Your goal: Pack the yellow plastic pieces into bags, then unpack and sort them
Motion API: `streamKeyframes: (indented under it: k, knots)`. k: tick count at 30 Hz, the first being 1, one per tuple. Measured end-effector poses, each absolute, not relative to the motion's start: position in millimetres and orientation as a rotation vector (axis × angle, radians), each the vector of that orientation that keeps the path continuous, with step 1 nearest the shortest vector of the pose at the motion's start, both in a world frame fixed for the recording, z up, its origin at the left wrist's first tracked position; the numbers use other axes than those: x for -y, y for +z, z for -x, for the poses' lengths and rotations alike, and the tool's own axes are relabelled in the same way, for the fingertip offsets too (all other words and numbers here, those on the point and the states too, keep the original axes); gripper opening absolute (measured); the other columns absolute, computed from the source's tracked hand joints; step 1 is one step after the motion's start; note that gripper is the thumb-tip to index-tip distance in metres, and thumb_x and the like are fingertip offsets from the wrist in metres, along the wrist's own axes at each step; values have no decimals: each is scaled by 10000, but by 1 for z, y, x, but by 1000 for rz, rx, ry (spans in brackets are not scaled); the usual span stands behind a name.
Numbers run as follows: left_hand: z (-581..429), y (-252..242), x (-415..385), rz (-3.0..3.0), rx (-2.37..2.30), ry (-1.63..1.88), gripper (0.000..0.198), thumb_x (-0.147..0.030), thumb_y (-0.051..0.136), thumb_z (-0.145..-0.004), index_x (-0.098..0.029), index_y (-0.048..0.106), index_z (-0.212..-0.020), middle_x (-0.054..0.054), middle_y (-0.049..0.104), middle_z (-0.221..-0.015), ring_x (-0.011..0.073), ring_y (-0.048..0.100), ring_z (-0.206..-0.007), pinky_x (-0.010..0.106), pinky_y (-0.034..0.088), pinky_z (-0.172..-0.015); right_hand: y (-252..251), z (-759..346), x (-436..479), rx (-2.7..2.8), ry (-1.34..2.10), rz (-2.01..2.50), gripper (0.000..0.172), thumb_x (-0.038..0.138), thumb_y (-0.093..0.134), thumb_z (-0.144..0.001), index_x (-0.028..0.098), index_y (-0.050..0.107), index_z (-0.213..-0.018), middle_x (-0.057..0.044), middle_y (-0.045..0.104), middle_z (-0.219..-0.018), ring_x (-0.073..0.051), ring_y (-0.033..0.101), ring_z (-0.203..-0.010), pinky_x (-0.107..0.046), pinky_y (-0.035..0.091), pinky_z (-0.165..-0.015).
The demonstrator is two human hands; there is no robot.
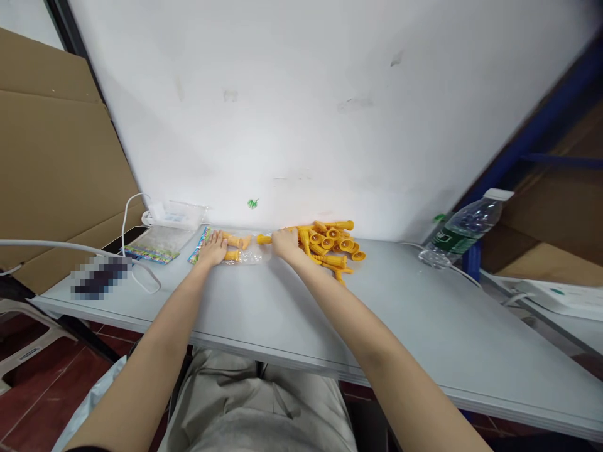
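A yellow plastic piece (264, 239) juts from your right hand (285, 243), its grip curled closed around it, at the right end of the glossy clear bag (254, 257). Your left hand (214, 250) presses the bag, grip spread flat; yellow parts (232, 255) lie inside. Rightward, a cup-ended heap (332, 243) covers some tabletop (268, 301).

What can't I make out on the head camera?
All in the head view:
Right hand: its back hides its grip.
Yellow pile: upper pieces hide the lower.
Bag: left hand covers part.
Bottle label: fine print too small.
Dark thing, far left: pixelated.
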State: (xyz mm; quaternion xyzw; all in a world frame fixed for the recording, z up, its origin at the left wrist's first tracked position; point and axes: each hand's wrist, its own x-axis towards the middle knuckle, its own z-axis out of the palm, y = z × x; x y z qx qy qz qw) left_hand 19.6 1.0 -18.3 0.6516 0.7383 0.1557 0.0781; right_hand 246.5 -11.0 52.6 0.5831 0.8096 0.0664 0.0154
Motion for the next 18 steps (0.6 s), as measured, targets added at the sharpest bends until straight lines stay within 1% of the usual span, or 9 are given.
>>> streamKeyframes:
  k: [3,6,8,10,13,15,18]
  knots:
    - [-21,-17,1,-1940,-2211,456,658,-415,124,-949,-147,184,-1547,71,143,-1616,209,100,-1495,448,129,-1216,51,-245,14,-2553,231,-1821,359,70,431,-866,117,697,-1103,-214,681,-1137,-297,588,-1134,-414,351,-945]
    - [-21,-15,2,-1935,-2208,441,655,-411,120,-950,-150,178,-1548,67,147,-1616,204,100,-1495,447,122,-1218,51,-246,13,-2621,68,-1732,296,136,500,-861,168,727,-1048,-152,709,-1112,-275,603,-1104,-384,361,-946]
    - [-21,-15,3,-1933,-2203,432,655,-405,113,-951,-144,173,-1549,67,141,-1617,205,104,-1496,456,121,-1218,51,-249,9,-2636,-145,-1747,271,180,538,-854,196,738,-1037,-102,736,-1039,-241,632,-1024,-330,395,-893]
    - [-22,-14,3,-1930,-2195,435,660,-403,108,-950,-129,169,-1548,70,139,-1617,209,109,-1496,461,123,-1218,50,-254,4,-2652,-411,-1776,263,197,559,-846,187,745,-1033,-62,746,-949,-195,651,-888,-266,429,-788]
    - [-21,-15,2,-1925,-2192,445,664,-398,112,-949,-114,169,-1547,71,149,-1616,211,118,-1495,459,121,-1219,48,-264,-2,-2676,-798,-1783,234,184,604,-796,151,766,-961,-27,732,-831,-144,618,-710,-216,438,-645]
    - [-20,-16,2,-1920,-2192,456,658,-396,119,-949,-130,171,-1548,66,158,-1615,210,124,-1493,453,123,-1220,46,-271,-3,-2706,-1014,-1739,202,185,634,-758,150,775,-897,-11,716,-772,-129,595,-677,-202,442,-616]
    - [-21,-19,2,-1930,-2182,488,646,-400,129,-950,-160,178,-1548,59,179,-1612,199,142,-1490,429,133,-1220,41,-275,-2,-2755,-1262,-1660,210,221,639,-748,157,774,-896,-7,706,-761,-123,583,-677,-199,452,-607]
